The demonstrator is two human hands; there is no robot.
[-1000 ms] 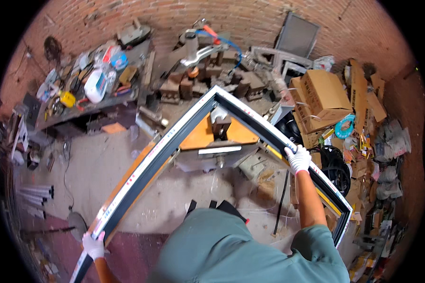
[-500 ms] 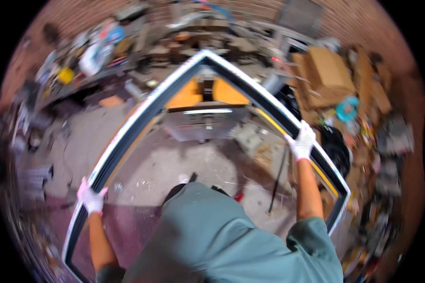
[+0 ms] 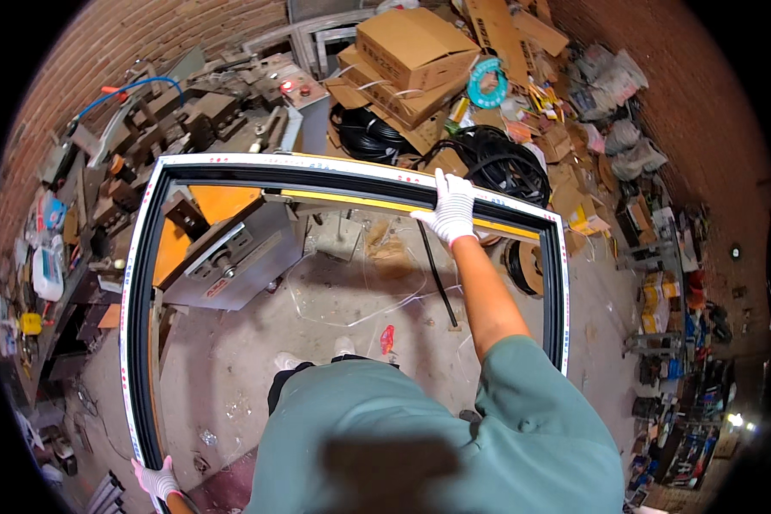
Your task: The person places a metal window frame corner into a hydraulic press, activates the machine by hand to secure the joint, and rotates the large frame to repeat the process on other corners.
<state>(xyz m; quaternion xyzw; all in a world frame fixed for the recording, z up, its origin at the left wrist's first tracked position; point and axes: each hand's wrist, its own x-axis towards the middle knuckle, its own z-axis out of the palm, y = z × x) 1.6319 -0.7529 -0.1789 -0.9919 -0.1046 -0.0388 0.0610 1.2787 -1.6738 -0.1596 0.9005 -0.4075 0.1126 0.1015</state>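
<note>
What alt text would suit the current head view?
Gloved left hand and gloved right hand hold a large white-and-black frame over a grey floor. A grey machine shows through it; cardboard boxes and black coils clutter the area beyond.

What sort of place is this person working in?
Probably a workshop, and a cluttered one: a big frame is being held near a grey machine, with black coils and a cardboard box piled beyond.
</note>
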